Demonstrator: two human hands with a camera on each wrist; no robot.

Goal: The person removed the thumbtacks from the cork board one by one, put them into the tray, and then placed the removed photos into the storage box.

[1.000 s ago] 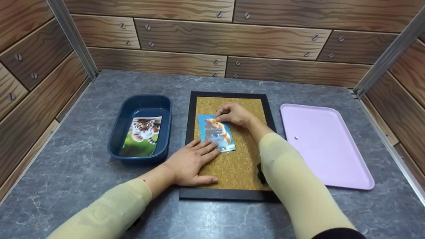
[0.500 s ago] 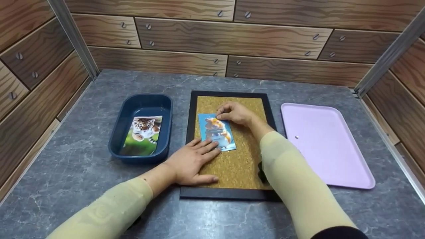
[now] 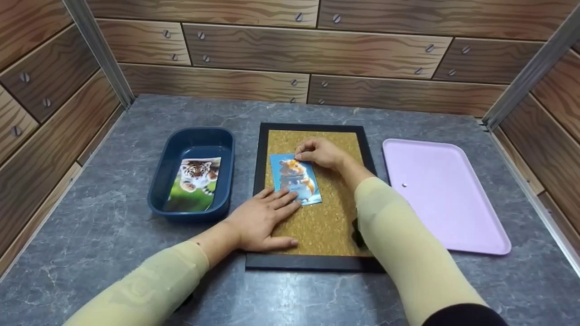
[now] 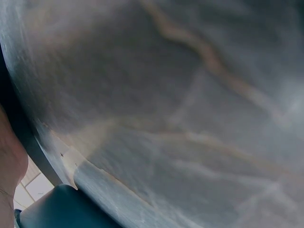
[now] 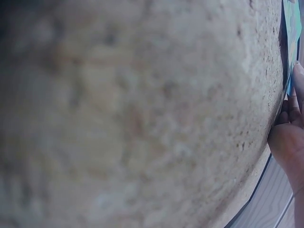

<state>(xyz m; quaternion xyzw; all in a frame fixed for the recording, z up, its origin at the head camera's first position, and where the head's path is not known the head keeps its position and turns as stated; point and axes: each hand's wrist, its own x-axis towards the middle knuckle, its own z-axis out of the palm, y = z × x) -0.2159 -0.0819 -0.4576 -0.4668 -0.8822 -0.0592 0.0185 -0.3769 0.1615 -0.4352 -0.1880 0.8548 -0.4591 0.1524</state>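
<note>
A picture card of a hamster on blue [image 3: 292, 174] lies on the cork board [image 3: 326, 231], slightly slanted. My left hand [image 3: 263, 222] lies spread flat across the board's left side, fingertips resting on the card's lower part. At the card's top edge my right hand [image 3: 319, 153] has thumb and index finger pinched together on what seems to be a push pin, mostly hidden by the fingertips. In the right wrist view, the right hand [image 5: 289, 142] shows at the right border, beside the card's blue-green edge. The left wrist view catches only part of the left hand [image 4: 12, 164].
Left of the board stands a dark blue bin [image 3: 158, 181] holding a tiger picture [image 3: 195, 183]. To the right lies a pink tray [image 3: 453, 203] bearing one small silver pin [image 3: 404, 185]. The board's black frame [image 3: 312, 262] borders the cork, and wood-patterned walls enclose the table.
Both hands stay in place. The right thumb and fingertips have settled a little closer against the card's top edge; the small dark tip seen between them earlier is now covered.
</note>
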